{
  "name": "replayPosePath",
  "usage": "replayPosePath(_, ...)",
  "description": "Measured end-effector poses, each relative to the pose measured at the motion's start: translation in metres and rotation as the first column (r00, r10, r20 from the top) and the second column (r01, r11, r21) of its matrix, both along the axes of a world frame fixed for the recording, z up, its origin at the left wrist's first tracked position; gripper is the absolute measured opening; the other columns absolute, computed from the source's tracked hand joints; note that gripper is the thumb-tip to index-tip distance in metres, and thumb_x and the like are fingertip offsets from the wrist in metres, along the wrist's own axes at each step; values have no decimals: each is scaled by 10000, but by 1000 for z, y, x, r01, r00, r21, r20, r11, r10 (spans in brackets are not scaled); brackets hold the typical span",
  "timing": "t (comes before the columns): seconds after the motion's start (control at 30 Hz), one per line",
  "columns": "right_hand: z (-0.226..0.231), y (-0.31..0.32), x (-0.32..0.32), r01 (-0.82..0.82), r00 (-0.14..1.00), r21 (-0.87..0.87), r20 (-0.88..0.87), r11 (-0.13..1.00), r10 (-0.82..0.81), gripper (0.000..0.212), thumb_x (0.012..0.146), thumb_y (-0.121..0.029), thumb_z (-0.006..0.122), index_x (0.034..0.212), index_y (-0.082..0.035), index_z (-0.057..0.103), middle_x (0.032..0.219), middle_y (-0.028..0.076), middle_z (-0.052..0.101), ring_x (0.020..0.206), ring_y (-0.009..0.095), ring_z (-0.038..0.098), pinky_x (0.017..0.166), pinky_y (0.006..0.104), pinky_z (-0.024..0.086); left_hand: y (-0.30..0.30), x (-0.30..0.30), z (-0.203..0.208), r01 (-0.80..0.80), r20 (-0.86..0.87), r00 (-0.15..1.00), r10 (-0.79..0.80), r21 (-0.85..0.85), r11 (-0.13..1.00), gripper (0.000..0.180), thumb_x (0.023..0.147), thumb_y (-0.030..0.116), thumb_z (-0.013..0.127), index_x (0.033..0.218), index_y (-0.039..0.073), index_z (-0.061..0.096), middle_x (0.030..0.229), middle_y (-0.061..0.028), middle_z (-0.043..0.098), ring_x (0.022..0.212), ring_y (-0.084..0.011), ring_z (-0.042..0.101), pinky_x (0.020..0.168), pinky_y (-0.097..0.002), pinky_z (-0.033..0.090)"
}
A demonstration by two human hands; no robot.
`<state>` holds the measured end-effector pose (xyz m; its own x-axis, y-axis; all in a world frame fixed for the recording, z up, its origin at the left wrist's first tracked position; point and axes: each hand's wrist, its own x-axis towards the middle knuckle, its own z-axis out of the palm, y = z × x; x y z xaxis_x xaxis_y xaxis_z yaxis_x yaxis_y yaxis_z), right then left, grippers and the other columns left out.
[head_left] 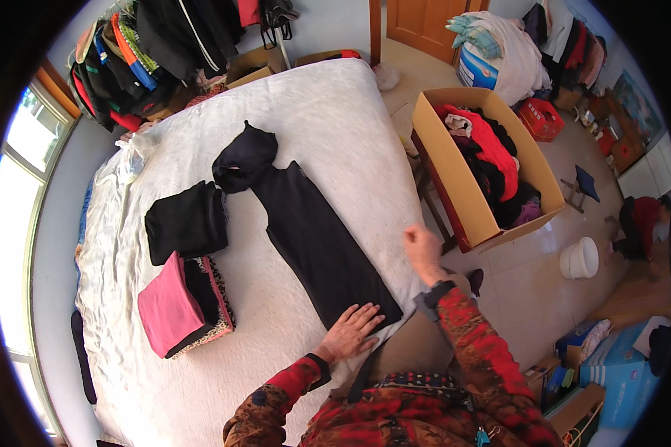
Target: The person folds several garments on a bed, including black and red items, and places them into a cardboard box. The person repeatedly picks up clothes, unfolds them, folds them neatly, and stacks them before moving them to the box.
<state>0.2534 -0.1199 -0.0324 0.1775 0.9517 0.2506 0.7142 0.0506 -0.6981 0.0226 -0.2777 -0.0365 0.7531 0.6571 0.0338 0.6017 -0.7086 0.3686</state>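
1. Lying flat with fingers spread, the left hand (350,330) is pressing the near end of a long black garment (313,242) on the white bed (335,112).
2. Hovering just past the bed's edge, the right hand (423,249) is holding nothing, fingers loosely curled.
3. Sitting beyond, a cardboard box (455,186) is holding clothes.

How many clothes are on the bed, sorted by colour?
Black: 2, the long black garment under the left hand and the folded black piece.
Pink: 1, the folded pink piece on top of the small pile.
Patterned: 1, the patterned piece under it; a dark layer lies between, too hidden to count.
Total: 4
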Motion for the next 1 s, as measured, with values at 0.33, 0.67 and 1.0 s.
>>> replayPosePath(0.33, 19, -19, 22, -170, 983, 7, 76, 985, 169, 108, 858, -140, 611, 897, -40, 618, 834, 129, 640, 804, 359, 630, 702, 436, 507, 50, -15, 43, -412, 456, 809, 371, -9, 911, 329, 808, 100, 664, 1130, 61, 609, 1258, -137, 562, 1210, -325, 509, 1005, -435, 397)
replayPosePath(0.67, 17, -63, -46, -664, 748, -278, -241, 695, 618, 174, 855, -211, 668, 805, -52, 616, 838, 97, 601, 764, 253, 632, 662, 354, 502, 284, -156, -8, -968, 393, 49, 918, -208, 141, 685, 790, 372, 739, 1258, -56, 478, 1145, -256, 594, 1060, -387, 585, 925, -439, 455)
replayPosePath(1.0, 0, -68, -38, -701, 702, -244, -400, 670, 589, 113, 870, -167, 650, 862, -60, 613, 893, 83, 570, 773, 217, 624, 686, 327, 508, 322, -170, 54, -470, 284, -92, 955, -857, 209, 234, 828, 175, 737, 952, -6, 655, 887, -57, 686, 750, -155, 645, 688, -268, 517)
